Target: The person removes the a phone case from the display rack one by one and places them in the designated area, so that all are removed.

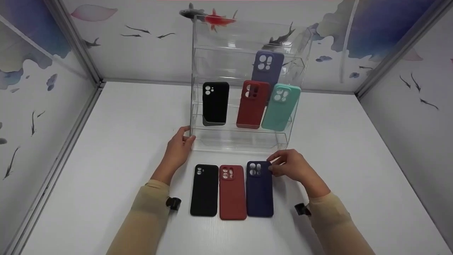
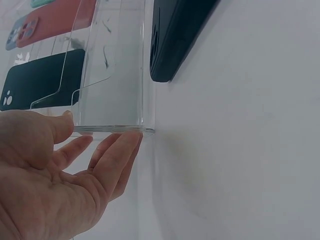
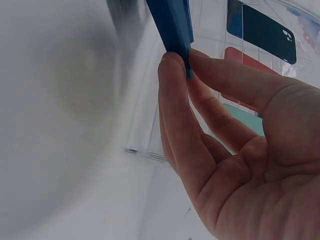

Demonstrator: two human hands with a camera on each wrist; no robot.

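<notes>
The left hand (image 1: 178, 147) rests its loosely spread fingers against the side of the clear stand (image 1: 212, 143), probably stiff, light plastic that tips easily. On the bench (image 1: 141, 219) lie a black case (image 1: 204, 191), then a red case (image 1: 233, 194). Beside them the dark blue case (image 1: 260, 194) (likely light, flexible, grippy) has its upper right corner pinched by the right hand (image 1: 292, 166); edges suit holding best.

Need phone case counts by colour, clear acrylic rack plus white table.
Black rectangular phone cases: 2
Red rectangular phone cases: 2
Blue-violet rectangular phone cases: 2 (the rack one looks paler)
Mint-green rectangular phone case: 1
Total: 7
</notes>
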